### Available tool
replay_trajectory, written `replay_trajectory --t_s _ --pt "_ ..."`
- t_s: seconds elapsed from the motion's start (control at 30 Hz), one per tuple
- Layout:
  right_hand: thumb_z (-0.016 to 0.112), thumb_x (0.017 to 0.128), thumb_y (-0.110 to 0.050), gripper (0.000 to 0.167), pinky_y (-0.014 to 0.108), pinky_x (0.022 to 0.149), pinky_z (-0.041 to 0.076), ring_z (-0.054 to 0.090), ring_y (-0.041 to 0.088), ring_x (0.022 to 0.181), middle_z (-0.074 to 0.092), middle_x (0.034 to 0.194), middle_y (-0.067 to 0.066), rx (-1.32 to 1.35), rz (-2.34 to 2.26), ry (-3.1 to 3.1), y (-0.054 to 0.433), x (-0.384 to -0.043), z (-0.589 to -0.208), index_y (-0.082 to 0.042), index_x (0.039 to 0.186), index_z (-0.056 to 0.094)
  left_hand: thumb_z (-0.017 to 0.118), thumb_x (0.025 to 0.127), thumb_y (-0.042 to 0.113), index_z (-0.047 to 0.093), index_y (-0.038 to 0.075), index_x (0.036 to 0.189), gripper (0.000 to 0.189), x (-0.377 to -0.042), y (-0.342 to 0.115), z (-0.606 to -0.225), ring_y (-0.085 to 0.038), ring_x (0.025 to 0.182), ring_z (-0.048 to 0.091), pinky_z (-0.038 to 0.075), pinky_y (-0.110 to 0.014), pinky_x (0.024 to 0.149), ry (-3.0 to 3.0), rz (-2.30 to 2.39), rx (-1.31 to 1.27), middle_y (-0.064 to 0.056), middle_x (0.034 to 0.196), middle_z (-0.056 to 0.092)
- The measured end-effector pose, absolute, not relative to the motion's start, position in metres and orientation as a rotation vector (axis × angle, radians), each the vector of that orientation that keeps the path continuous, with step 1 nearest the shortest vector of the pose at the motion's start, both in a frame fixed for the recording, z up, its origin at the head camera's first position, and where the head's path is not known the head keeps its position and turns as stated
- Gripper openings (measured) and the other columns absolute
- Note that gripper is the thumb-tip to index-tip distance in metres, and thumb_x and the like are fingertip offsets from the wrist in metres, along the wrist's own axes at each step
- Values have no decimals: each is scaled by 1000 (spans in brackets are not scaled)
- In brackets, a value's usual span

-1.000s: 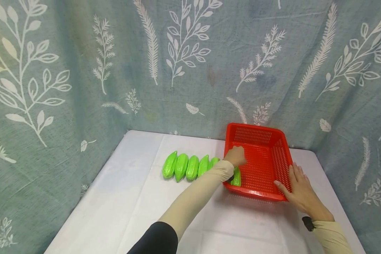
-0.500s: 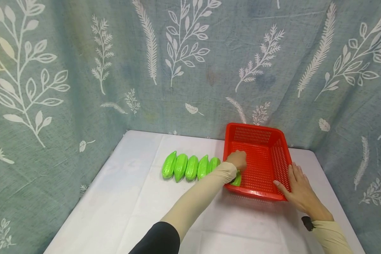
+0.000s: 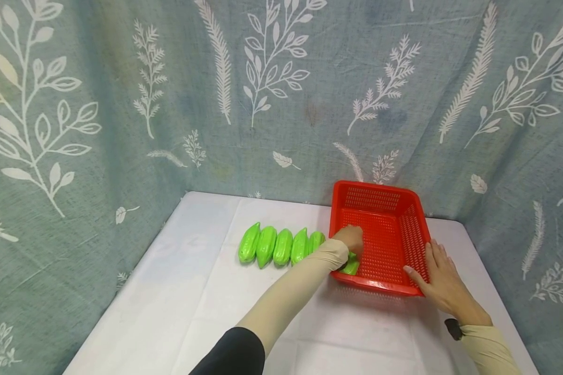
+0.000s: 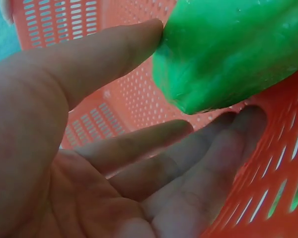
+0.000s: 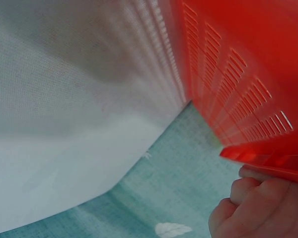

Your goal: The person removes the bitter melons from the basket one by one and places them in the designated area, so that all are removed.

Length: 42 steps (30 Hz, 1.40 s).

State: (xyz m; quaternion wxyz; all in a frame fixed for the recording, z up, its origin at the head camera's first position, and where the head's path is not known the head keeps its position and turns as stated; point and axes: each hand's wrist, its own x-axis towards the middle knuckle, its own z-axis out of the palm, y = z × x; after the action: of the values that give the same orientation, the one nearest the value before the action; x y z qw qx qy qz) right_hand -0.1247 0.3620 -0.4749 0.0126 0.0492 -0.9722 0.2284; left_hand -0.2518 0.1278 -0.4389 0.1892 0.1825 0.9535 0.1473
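A green ridged gourd (image 4: pixel 228 49) lies at the left side inside the red basket (image 3: pixel 380 285), partly hidden by my left hand (image 3: pixel 351 237) in the head view. Up close in the left wrist view, my thumb touches the gourd's edge. The other fingers (image 4: pixel 139 144) extend loosely below it, against the basket's wall. My right hand (image 3: pixel 448 284) rests on the basket's right rim with straight fingers; its thumb reaches over the edge. Left of the basket several similar green gourds (image 3: pixel 282 247) lie side by side in a row, the nearest ones partly behind my left forearm.
The white-covered table (image 3: pixel 225 323) carries everything. A grey-green curtain (image 3: pixel 262 104) with white leaf patterns hangs behind and along both sides. The basket stands close to the table's back right corner.
My left hand has lowered slightly inside the basket. The gourd beneath it has tilted. My right hand and the row of gourds have stayed in place.
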Motion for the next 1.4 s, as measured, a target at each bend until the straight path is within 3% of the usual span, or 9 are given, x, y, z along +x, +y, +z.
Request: replay_trajectory --t_s 0.17,0.5,0.8,0.97,1.17,1.27,1.4 --pt "47 103 -58 101 75 125 3 -3 56 156 -5 169 34 155 713 -3031 361 -125 -474 7 162 -4 88 77 13 71 10 101 29 -247 124 -436 -14 74 54 46 -23 57 2680 469 514 -1 92 67" --pt "49 103 -58 102 75 125 4 -1 57 155 -3 169 35 155 713 -3025 359 -123 -473 7 162 -2 86 77 10 68 9 82 19 -245 117 -427 -13 65 52 46 -23 53 2652 643 527 0 76 60" --pt "49 102 -58 103 77 123 5 -3 57 155 -4 169 36 149 698 -3037 360 -124 -473 7 162 -4 80 83 14 61 11 75 20 -252 117 -430 -11 59 51 46 -21 50 2646 703 592 1 66 55" --pt "48 102 -59 103 77 124 4 -4 57 155 -4 169 35 144 710 -3036 359 -123 -474 7 162 -4 81 84 18 54 14 72 30 -259 123 -434 -10 59 44 41 -20 50 2673 730 554 4 64 45" --pt "48 102 -60 103 76 124 4 -3 56 156 -4 169 35 138 699 -3042 359 -123 -475 7 161 -3 81 87 21 40 16 51 54 -266 125 -434 -8 42 35 34 -19 41 2610 838 525 7 47 27" --pt "48 103 -59 102 75 125 3 -3 56 156 -3 169 35 142 696 -3036 359 -122 -475 8 161 -3 81 88 23 40 16 47 58 -267 123 -432 -10 40 41 37 -19 40 2563 912 515 8 43 27" --pt "48 103 -58 101 74 125 2 -2 56 156 -3 169 35 146 690 -3035 359 -123 -476 9 161 -2 82 88 25 56 13 55 43 -268 118 -433 -10 47 54 53 -21 48 2506 1062 474 8 48 42"
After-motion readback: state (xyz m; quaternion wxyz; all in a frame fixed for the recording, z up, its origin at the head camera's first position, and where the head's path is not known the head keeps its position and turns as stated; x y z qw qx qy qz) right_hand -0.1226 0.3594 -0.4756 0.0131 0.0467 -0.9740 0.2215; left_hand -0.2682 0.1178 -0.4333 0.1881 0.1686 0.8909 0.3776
